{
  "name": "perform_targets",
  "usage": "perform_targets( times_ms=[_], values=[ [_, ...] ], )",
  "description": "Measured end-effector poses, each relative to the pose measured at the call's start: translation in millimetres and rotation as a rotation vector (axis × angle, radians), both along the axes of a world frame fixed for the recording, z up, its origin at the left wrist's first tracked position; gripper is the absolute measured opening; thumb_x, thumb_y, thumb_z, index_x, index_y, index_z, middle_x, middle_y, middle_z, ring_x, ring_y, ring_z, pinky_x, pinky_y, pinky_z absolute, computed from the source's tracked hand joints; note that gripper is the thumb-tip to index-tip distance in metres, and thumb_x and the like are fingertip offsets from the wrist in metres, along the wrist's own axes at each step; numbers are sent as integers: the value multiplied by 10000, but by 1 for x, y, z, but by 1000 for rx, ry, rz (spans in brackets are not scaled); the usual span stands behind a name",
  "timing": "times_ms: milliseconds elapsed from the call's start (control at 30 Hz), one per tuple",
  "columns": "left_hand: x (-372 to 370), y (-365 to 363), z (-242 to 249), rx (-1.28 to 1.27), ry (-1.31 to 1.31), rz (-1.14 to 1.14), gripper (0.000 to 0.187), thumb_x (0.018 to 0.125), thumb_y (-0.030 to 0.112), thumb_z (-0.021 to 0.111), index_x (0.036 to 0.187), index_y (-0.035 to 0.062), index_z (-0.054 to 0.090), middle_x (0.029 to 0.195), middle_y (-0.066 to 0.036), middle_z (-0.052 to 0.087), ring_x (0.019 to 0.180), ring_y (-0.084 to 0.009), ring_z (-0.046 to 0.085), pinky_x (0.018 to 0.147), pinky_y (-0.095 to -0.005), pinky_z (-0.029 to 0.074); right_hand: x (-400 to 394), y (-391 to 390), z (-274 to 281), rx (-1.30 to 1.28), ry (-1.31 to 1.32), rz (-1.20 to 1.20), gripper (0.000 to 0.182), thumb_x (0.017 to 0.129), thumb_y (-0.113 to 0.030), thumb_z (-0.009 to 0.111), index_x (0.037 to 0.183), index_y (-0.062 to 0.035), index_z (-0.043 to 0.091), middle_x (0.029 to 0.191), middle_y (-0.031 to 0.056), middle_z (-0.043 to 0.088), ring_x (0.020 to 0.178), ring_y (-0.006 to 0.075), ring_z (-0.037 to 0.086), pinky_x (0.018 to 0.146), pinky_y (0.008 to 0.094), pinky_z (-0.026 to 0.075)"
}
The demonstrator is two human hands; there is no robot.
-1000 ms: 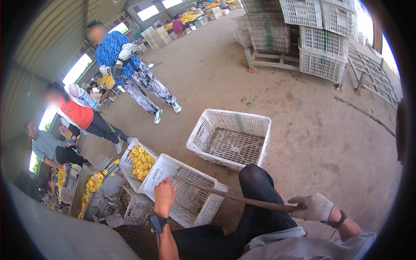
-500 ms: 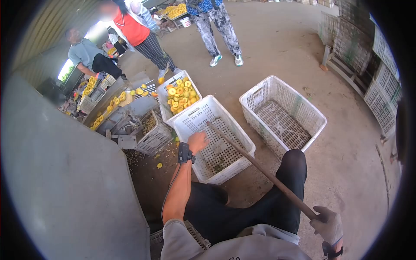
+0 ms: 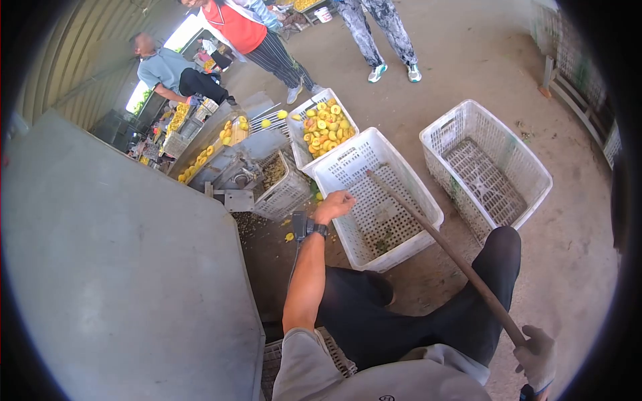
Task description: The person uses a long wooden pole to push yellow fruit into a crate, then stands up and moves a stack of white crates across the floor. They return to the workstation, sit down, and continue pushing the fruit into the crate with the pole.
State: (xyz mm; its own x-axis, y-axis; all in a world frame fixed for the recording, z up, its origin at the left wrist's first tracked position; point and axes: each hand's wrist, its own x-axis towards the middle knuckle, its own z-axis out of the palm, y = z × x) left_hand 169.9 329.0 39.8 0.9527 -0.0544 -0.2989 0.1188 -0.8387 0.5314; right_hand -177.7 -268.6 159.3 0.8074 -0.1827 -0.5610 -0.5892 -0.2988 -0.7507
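My right hand (image 3: 537, 356), in a pale work glove, is wrapped round the near end of a long wooden stick (image 3: 461, 262). The stick slants up and left across my knee, its far tip over the middle white plastic crate (image 3: 428, 230). My left hand (image 3: 336, 206), bare and with a dark device on the wrist, is above that crate's left side. Its fingers are curled together; anything inside them is hidden. A few leafy scraps lie on the crate's slatted floor.
Behind stands a crate of halved yellow fruit (image 3: 328, 127), beside a metal machine (image 3: 237, 175) carrying more fruit. A crate of small brownish pieces (image 3: 284, 194) sits below it. Another white crate (image 3: 535, 184) stands right, a grey metal panel (image 3: 127, 267) left. Several people are beyond.
The view has swung left, so most things appear farther right. My left hand stays over the crate's left side, and my right hand keeps its hold on the stick.
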Motion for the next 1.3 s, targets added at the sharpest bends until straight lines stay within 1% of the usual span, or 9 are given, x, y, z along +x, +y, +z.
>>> perform_targets(
  times_ms=[100,200,433,600,700,800,900,1100,1300],
  values=[
    [1,0,-2,-29,7,-24,405,998,336,673,1155,-36,704,964,-179,759,807,-279,730,763,-407,572,2,-2,-2,-16,10,0,607,740,-15,700,1315,139,583,830,175,680,553,199,636,434,305,506],
    [3,-3,0,30,21,-42,408,1000,339,672,1160,-36,702,991,-183,762,823,-276,734,776,-412,572,3,-1,0,8,-1,-15,598,743,-14,706,1312,133,591,835,173,684,566,198,641,440,309,509],
    [15,-7,-12,1,70,-32,453,999,371,658,1228,-19,680,1093,-217,751,981,-314,731,872,-426,563,9,4,14,-22,41,-16,571,746,-5,722,1298,106,629,824,160,699,603,193,659,481,311,526],
    [18,-13,-11,37,44,-64,458,992,389,660,1216,-9,689,1096,-224,749,999,-323,729,889,-422,562,9,-1,10,-21,76,-7,544,758,12,731,1291,90,650,838,149,717,625,187,670,506,308,532],
    [18,-10,-15,33,34,-67,470,990,397,658,1213,-16,685,1105,-230,749,1002,-329,736,887,-421,565,10,1,15,-26,86,-18,546,764,15,733,1298,88,650,861,159,730,639,185,676,517,305,532],
    [12,-20,2,13,94,-33,477,989,399,656,1215,-20,684,1123,-232,749,1022,-334,735,901,-420,565,11,1,15,-37,102,-15,549,765,10,736,1302,86,650,886,169,741,657,185,683,529,302,534],
    [15,-16,-4,48,70,-58,475,991,394,649,1220,-20,687,1137,-234,749,1052,-341,728,923,-421,561,10,-2,12,-47,92,-9,597,740,-56,761,1313,75,653,852,172,729,616,183,681,532,315,544],
    [17,-15,-9,73,55,-57,467,993,386,643,1229,-14,691,1169,-246,739,1084,-352,719,943,-428,555,10,-1,10,-29,102,-30,609,745,-66,765,1325,75,644,911,199,749,638,191,695,540,317,554],
    [17,-17,-7,58,51,-72,449,996,370,650,1217,-20,688,1124,-242,741,1053,-354,716,931,-438,552,10,-1,11,-28,121,-22,625,746,-76,762,1338,78,636,938,215,754,649,198,701,545,319,561]
  ],
)
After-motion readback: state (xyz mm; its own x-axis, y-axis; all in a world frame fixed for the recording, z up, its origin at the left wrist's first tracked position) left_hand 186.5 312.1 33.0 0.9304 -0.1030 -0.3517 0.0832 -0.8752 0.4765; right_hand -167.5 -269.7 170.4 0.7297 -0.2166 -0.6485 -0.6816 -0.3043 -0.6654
